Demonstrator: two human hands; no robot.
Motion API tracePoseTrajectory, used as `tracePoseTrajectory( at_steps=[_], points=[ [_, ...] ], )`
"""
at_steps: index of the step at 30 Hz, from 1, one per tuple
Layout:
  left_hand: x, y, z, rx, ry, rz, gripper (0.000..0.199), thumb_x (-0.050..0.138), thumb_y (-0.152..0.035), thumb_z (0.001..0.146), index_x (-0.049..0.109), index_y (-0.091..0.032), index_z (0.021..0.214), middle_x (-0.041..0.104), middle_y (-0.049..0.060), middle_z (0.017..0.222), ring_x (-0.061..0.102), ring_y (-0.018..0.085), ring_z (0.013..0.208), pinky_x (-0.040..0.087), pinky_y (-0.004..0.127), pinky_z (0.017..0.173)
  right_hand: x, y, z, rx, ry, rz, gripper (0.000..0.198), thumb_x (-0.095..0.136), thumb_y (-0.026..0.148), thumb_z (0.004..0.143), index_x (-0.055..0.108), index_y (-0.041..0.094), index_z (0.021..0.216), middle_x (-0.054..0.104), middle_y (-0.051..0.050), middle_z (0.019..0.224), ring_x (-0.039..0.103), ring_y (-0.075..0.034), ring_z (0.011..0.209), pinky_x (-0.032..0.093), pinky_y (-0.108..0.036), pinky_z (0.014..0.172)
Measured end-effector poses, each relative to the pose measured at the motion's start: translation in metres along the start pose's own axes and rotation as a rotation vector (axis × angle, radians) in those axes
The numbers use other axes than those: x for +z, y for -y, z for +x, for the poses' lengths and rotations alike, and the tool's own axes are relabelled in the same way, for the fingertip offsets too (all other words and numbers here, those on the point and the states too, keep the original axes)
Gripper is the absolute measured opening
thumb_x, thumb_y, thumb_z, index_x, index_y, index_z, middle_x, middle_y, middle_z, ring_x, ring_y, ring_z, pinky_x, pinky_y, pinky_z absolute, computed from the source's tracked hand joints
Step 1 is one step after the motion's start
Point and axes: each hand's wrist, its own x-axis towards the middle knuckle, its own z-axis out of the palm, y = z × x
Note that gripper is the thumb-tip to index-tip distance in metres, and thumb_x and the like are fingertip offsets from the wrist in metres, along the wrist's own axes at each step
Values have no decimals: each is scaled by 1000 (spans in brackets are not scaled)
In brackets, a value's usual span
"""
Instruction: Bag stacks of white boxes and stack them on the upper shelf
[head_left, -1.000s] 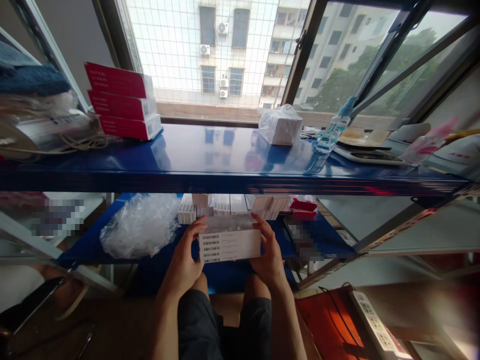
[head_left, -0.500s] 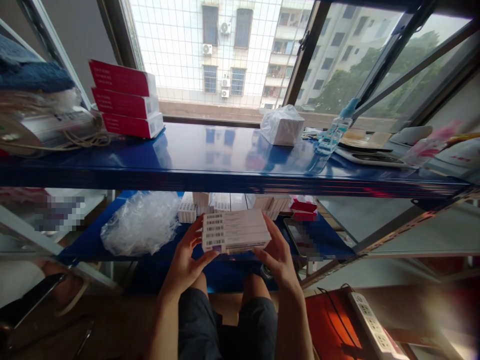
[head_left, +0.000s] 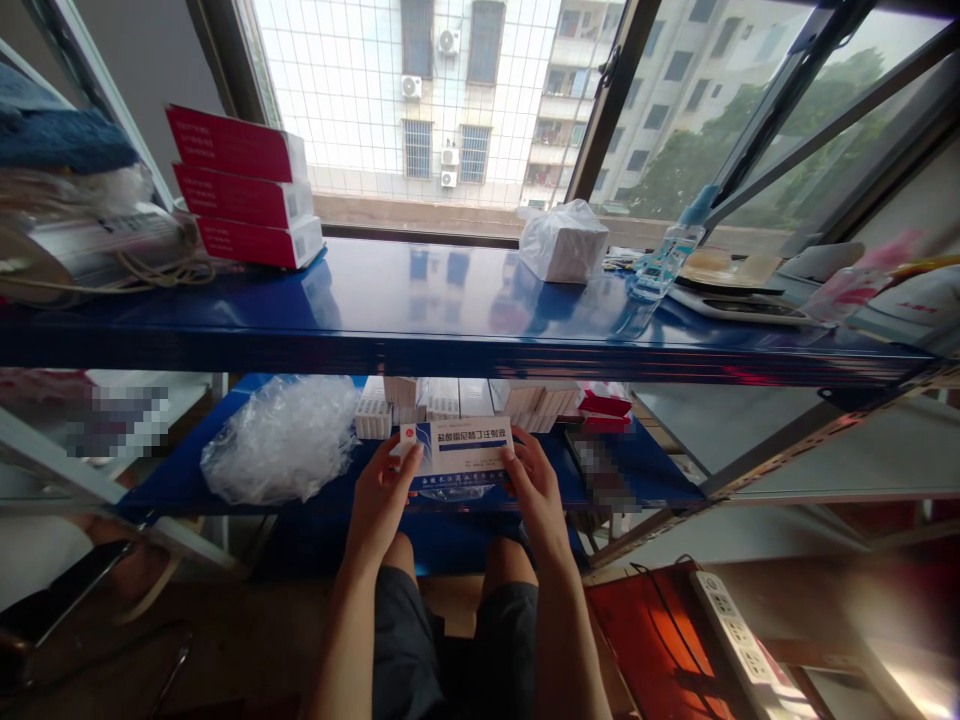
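Observation:
Between my two hands is a stack of medicine boxes (head_left: pixel 465 455), its white and blue printed face turned up toward me. My left hand (head_left: pixel 382 490) grips the left end with the thumb on the printed face. At the right end my right hand (head_left: pixel 534 485) holds on the same way, thumb in front and fingers behind. How many boxes lie behind the front one is hidden. Rows of white boxes (head_left: pixel 461 398) stand on the lower blue shelf just beyond my hands. A heap of clear plastic wrap (head_left: pixel 281 440) lies to their left.
The upper blue shelf (head_left: pixel 420 300) crosses above my hands. It bears red boxes (head_left: pixel 240 190), a plastic-wrapped white box (head_left: pixel 566 242) and a clear bottle (head_left: pixel 667 260). A phone (head_left: pixel 596 465) lies right of my hands. A power strip (head_left: pixel 739 630) sits at lower right.
The boxes have been turned in my hands: the barcoded ends faced me before, and now the broad printed face does. Both thumbs have moved up onto that face.

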Motion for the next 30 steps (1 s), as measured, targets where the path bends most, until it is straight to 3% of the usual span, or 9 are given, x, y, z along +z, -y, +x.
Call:
tracePoseTrajectory(
  at_steps=[3,7,13,17,21,23,26,28,30],
  points=[
    [0,3,21,122,92,-26,64,67,-63,90,62,-22,139,76,12,117,74,29,102,61,32,75,1,-5,8,-29,54,38,72,70,60,90,54,25,150,67,-13,140,71,-27,94,59,-38,81],
    [0,20,55,249,243,-53,68,63,-55,96,47,-25,155,64,12,145,63,32,131,58,40,100,4,-27,28,-50,185,113,80,73,55,88,44,30,159,58,-11,152,70,-31,115,57,-47,100],
    [-7,67,80,256,349,93,80,64,-51,95,32,-24,163,61,12,149,62,32,134,53,45,109,4,-83,55,-17,300,40,86,73,49,85,39,28,162,44,-13,163,66,-34,128,55,-46,104],
    [-9,86,82,272,294,326,71,65,-44,94,44,-22,158,69,11,139,66,32,129,51,47,111,8,-115,58,2,247,-74,81,69,38,84,42,26,160,51,-12,158,64,-33,130,55,-46,105],
    [-8,89,79,397,177,419,50,61,-41,95,63,-22,141,71,11,136,69,29,123,54,42,106,12,-123,53,-30,160,-195,69,61,34,84,53,24,152,64,-9,146,66,-28,128,57,-39,102],
    [-10,90,79,425,26,411,43,59,-44,96,70,-21,131,73,12,131,70,28,117,57,40,98,10,-119,52,-48,45,-279,57,58,31,82,66,20,137,72,-12,131,73,-27,112,59,-37,93],
    [-14,96,83,345,-198,438,41,58,-47,95,72,-17,120,76,15,117,72,29,104,58,39,87,3,-109,53,-56,-229,-431,43,57,34,80,73,19,117,77,-12,109,72,-26,90,58,-37,81],
    [-16,99,85,245,-181,503,37,66,-45,88,74,-17,110,78,15,99,73,30,91,55,39,83,-1,-104,57,-17,-298,-516,41,64,41,79,74,22,113,77,-11,102,70,-26,84,55,-38,77],
    [-17,99,85,181,-101,541,25,71,-40,82,75,-18,93,76,11,82,72,29,81,52,38,79,-3,-99,59,27,-232,-568,36,70,47,76,76,23,101,77,-10,90,70,-27,80,52,-37,73]
  ],
)
